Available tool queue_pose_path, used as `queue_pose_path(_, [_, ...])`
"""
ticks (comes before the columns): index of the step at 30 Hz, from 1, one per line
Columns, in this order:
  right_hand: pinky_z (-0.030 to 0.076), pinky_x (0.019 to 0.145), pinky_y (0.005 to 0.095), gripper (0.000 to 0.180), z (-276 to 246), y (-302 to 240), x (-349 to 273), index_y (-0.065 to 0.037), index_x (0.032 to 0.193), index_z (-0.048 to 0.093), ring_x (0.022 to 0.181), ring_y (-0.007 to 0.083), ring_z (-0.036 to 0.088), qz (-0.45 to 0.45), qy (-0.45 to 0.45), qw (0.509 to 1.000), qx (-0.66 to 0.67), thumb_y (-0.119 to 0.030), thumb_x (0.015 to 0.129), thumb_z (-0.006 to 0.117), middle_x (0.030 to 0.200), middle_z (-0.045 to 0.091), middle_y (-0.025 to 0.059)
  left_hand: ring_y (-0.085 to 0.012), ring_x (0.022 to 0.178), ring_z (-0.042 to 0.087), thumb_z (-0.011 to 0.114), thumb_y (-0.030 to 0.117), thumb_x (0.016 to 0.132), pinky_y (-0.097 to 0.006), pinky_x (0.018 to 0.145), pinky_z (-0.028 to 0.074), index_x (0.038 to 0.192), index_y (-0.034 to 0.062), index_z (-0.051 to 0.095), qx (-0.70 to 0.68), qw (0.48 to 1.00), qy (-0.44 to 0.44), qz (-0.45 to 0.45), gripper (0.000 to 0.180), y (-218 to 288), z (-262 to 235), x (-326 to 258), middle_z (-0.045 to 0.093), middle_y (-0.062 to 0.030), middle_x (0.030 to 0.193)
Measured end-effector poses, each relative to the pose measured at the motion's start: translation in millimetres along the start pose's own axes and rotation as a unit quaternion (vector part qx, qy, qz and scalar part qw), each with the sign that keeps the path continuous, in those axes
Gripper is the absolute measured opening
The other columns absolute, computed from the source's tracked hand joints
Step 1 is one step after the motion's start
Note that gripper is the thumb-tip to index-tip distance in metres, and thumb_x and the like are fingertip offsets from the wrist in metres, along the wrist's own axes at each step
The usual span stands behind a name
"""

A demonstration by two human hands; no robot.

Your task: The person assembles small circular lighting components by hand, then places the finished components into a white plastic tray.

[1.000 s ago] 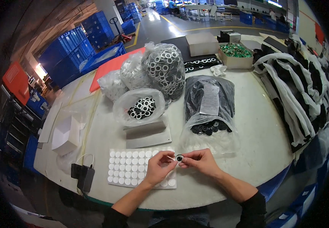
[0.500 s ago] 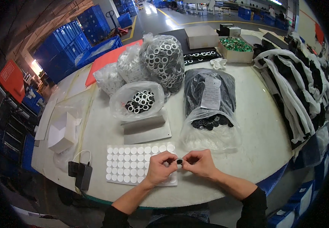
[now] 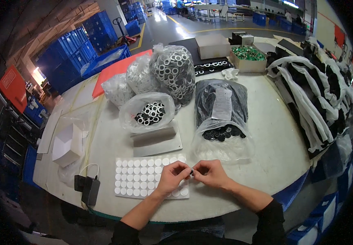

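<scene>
Pinching, in head view: left hand (image 3: 172,178) and right hand (image 3: 212,174) grasp one small dark round piece (image 3: 191,172) by the right edge of the white rectangular disc-covered sheet (image 3: 140,174), not yet set down, many black-and-white rings (image 3: 152,113) and flat black discs (image 3: 222,133) lying bagged, untouched, beyond that sheet.

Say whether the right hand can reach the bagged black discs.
Probably yes: the black discs show at the plastic bag's open mouth, only loose film in front, though the right hand pinches a small dark part.

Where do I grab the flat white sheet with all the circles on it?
I'd take the sheet by its left edge, coming in from the left: it lies flat with that edge uncovered, while the left hand is over its right part.
</scene>
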State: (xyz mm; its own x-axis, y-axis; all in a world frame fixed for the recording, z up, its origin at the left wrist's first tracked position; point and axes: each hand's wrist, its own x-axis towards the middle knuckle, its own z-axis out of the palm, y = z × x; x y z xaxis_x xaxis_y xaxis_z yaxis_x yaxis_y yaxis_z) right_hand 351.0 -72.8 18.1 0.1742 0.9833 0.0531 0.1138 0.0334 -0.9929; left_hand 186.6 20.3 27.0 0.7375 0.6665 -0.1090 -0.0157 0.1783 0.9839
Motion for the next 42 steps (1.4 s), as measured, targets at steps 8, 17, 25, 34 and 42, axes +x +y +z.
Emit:
queue_pose_path(8, [0.047,0.055,0.0242,0.014,12,1,-1,0.001,0.084,0.055,0.060,0.0085,0.057,-0.107,0.022,0.994,0.008,-0.012,0.087,0.057,0.067,0.061,0.0073,-0.0183,0.078,0.065,0.060,0.003,0.086,-0.028,0.072,0.054,0.094,-0.0039,0.062,-0.179,0.979,-0.052,-0.086,0.010,0,-8,-3,0.066,-0.0104,0.087])
queue_pose_path(17, [0.044,0.051,0.0259,0.018,6,10,4,0.001,0.083,0.060,0.053,0.0118,0.054,-0.110,0.027,0.992,-0.050,-0.017,0.084,0.061,0.063,0.059,0.0102,-0.0123,0.078,0.062,0.061,-0.001,0.083,-0.022,0.074,0.050,0.100,-0.0029,0.065,-0.065,0.997,0.034,-0.001,0.017,-2,-1,-7,0.066,-0.0081,0.091])
queue_pose_path(25, [0.044,0.050,0.0309,0.020,-3,-1,3,0.001,0.079,0.061,0.049,0.0174,0.055,-0.038,-0.069,0.993,-0.087,-0.018,0.083,0.059,0.057,0.056,0.0130,-0.0103,0.071,0.060,0.062,0.000,0.081,-0.023,0.067,0.049,0.094,-0.0022,0.068,0.072,0.997,-0.007,0.035,0.015,3,-4,-6,0.066,-0.0067,0.085])
queue_pose_path(34, [0.044,0.051,0.0318,0.032,3,0,5,0.000,0.078,0.059,0.051,0.0146,0.052,-0.078,-0.051,0.992,-0.085,-0.026,0.093,0.049,0.057,0.056,0.0070,-0.0119,0.069,0.061,0.063,0.002,0.082,-0.023,0.065,0.050,0.096,-0.0034,0.063,-0.038,0.998,-0.015,-0.052,0.015,3,-5,-4,0.065,-0.0075,0.083])
queue_pose_path(42, [0.043,0.051,0.0280,0.037,-18,-10,11,0.000,0.075,0.059,0.051,0.0123,0.051,-0.002,0.037,0.997,-0.070,-0.031,0.094,0.051,0.061,0.058,0.0045,-0.0100,0.071,0.058,0.064,0.005,0.083,-0.023,0.064,0.048,0.092,0.0011,0.058,-0.021,1.000,0.004,0.006,0.012,12,1,-6,0.063,-0.0066,0.083])
